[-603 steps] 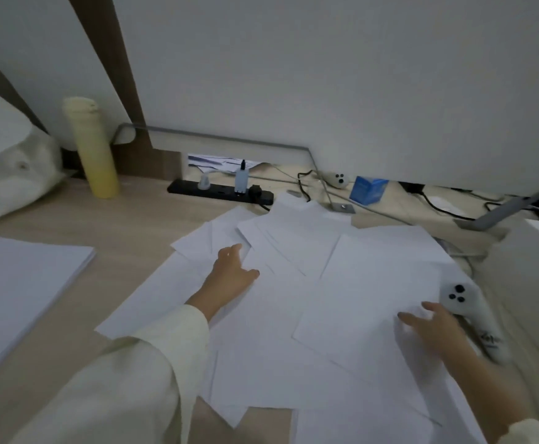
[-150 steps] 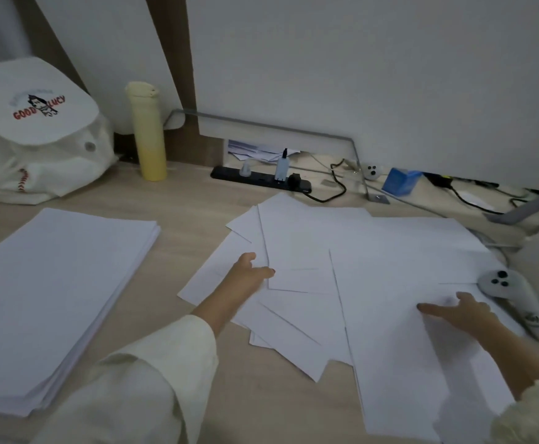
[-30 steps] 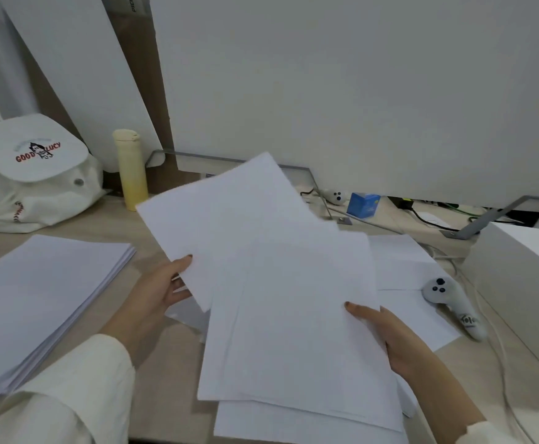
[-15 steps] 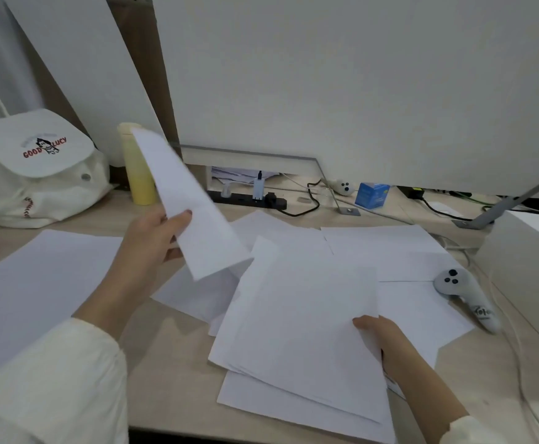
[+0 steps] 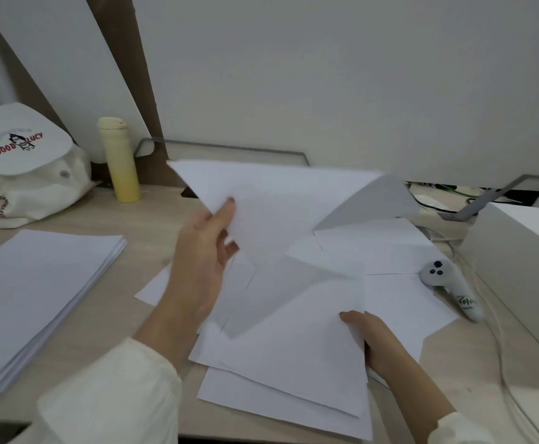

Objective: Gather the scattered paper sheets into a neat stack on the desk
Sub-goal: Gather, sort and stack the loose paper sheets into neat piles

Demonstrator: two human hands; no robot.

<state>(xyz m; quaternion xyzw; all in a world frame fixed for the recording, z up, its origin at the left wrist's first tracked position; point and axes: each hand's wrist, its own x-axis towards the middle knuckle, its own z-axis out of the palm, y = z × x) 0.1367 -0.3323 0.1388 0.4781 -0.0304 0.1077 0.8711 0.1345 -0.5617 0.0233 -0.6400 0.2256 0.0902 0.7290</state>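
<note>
My left hand point(image 5: 202, 261) pinches a white paper sheet point(image 5: 281, 203) by its left corner and holds it up flat over the middle of the desk. My right hand point(image 5: 375, 341) grips the right edge of a small bundle of sheets point(image 5: 297, 344) lying at the front of the desk. More loose sheets point(image 5: 389, 254) lie spread beneath and to the right. A neat stack of paper point(image 5: 37, 293) rests at the left side of the desk.
A white game controller point(image 5: 450, 288) lies right of the sheets, next to a white box point(image 5: 527, 270). A yellow bottle point(image 5: 119, 158) and a white backpack point(image 5: 21, 168) stand at the back left. Cables run along the back right and right edge.
My left hand has swung its sheet from upright near the bottle to the right, now held flat over the loose sheets. My right hand stays on the bundle's edge.
</note>
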